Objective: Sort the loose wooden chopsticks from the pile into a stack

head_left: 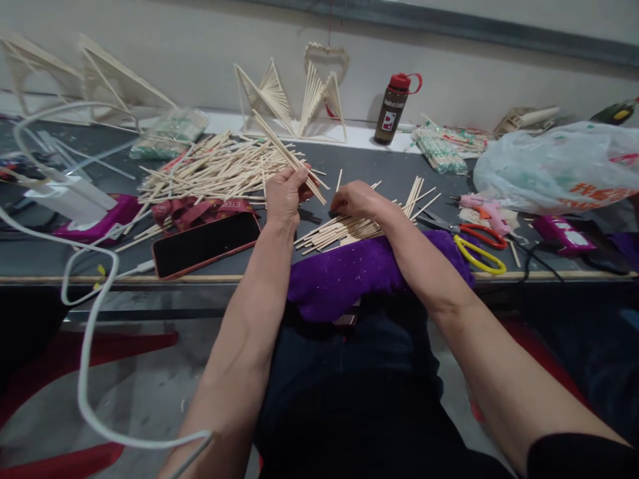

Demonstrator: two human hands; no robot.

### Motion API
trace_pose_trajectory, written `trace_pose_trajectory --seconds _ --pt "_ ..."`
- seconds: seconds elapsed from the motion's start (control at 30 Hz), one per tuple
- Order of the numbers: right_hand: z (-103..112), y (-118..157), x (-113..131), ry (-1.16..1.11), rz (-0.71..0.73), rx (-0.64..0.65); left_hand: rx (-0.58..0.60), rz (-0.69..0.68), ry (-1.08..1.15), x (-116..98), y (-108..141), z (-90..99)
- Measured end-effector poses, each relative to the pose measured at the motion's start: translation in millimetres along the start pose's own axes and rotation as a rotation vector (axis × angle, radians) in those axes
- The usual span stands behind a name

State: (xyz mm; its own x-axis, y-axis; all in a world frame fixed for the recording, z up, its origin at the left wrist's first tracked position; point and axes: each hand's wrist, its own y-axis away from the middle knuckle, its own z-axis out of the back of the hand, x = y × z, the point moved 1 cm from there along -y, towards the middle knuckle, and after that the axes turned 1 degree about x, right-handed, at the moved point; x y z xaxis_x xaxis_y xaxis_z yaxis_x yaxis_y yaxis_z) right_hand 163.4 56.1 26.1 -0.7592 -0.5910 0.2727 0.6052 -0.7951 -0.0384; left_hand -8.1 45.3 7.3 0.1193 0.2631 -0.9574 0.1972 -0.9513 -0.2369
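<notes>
My left hand (288,193) is closed around a few thin wooden sticks (279,148), which slant up and to the left above the table. Just right of it, my right hand (357,199) is held low over a smaller pile of loose sticks (332,233), its fingers curled downward. One stick end pokes up beside those fingertips, but whether they pinch it is hidden. Beneath my right forearm, a purple cloth (339,279) hangs over the table's front edge. A large heap of sticks (224,166) lies behind my left hand.
A phone (207,245) lies left of my left arm, near a white cable (90,346). To the right are scissors (479,256), a pink glue gun (484,209) and a plastic bag (559,169). Stick models (267,96) and a bottle (391,110) stand along the wall.
</notes>
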Motion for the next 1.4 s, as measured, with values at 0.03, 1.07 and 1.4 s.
trace_pose_trajectory --seconds 0.03,1.07,1.4 --pt "-1.2 -0.3 1.6 0.013 0.009 0.005 -0.003 0.005 0.005 -0.3 0.4 -0.6" --pt "18.6 5.8 32.8 -0.567 0.062 -0.375 -0.063 0.045 0.113 -11.1 -0.8 -4.2" --pt "13.8 3.3 25.3 -0.291 -0.011 -0.523 -0.117 0.069 0.074 -19.3 0.9 -8.7"
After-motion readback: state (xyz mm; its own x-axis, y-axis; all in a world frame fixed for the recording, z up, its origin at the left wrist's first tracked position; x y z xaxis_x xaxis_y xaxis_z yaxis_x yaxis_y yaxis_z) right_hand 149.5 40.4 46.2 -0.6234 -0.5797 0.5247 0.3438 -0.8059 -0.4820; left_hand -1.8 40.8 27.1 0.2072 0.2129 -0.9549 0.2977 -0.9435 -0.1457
